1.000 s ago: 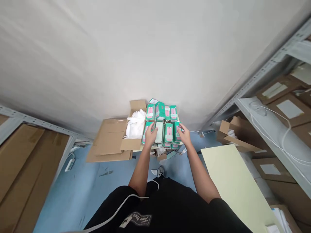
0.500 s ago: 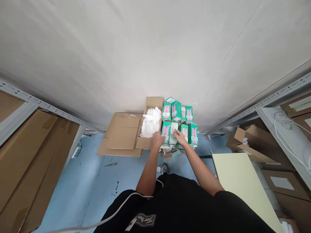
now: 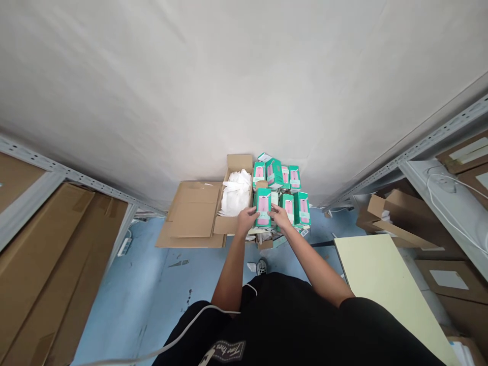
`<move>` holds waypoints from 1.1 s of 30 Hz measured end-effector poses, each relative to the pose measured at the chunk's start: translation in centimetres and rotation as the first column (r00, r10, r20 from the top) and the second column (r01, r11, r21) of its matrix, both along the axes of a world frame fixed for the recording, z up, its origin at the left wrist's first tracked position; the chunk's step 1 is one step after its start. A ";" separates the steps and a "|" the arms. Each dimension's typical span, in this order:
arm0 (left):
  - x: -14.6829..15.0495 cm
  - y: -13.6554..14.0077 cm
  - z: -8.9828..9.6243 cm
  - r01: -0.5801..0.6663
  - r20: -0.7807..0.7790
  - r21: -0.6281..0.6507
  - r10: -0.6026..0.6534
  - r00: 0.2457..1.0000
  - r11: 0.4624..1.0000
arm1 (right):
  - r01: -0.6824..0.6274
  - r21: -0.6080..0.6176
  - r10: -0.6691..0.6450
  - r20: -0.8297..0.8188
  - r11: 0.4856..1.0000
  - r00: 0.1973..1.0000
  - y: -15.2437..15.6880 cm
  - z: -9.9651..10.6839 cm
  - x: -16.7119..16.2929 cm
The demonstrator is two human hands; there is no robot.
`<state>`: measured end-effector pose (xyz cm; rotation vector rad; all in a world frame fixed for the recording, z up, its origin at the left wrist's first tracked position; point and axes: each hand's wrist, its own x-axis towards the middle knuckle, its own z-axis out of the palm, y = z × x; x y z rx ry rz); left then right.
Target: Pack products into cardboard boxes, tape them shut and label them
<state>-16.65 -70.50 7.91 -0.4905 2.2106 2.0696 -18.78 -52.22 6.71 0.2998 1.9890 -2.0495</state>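
Note:
Between my two hands is a green box with a pink front (image 3: 263, 207), gripped at its lower sides. My left hand (image 3: 247, 219) closes on its left edge, and my right hand (image 3: 280, 217) closes on its right edge. More green-and-pink boxes stand around it: one tilted green box (image 3: 274, 173) behind and another box (image 3: 303, 209) at the right end. Just left of my left hand is an open cardboard carton (image 3: 239, 161) with crumpled white paper (image 3: 236, 193) in it.
Flattened cardboard (image 3: 194, 208) lies left of the carton. A pale yellow tabletop (image 3: 389, 284) is at my right. Shelving with large cartons (image 3: 57, 264) runs along the left, and more open cartons (image 3: 404, 218) stand at the right. A wall rises behind the boxes.
My right hand has moved left from the pale gap between boxes onto the green box. That box now sits higher and slightly right, held between both hands.

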 end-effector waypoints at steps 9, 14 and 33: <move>0.8 8.9 5.1 0.042 -0.112 0.133 -0.028 0.993 0.990 | 0.074 -0.114 -0.091 -0.153 0.991 0.984 9.3 4.9 1.4; 1.3 20.6 6.5 0.250 -0.150 0.131 -0.230 0.962 0.959 | 0.238 -0.144 -0.262 -0.178 0.960 0.949 20.6 6.2 5.4; 11.3 59.9 -0.5 0.880 0.024 0.170 -0.895 0.446 0.443 | 0.904 -0.135 -0.913 -0.003 0.404 0.408 51.5 0.1 29.5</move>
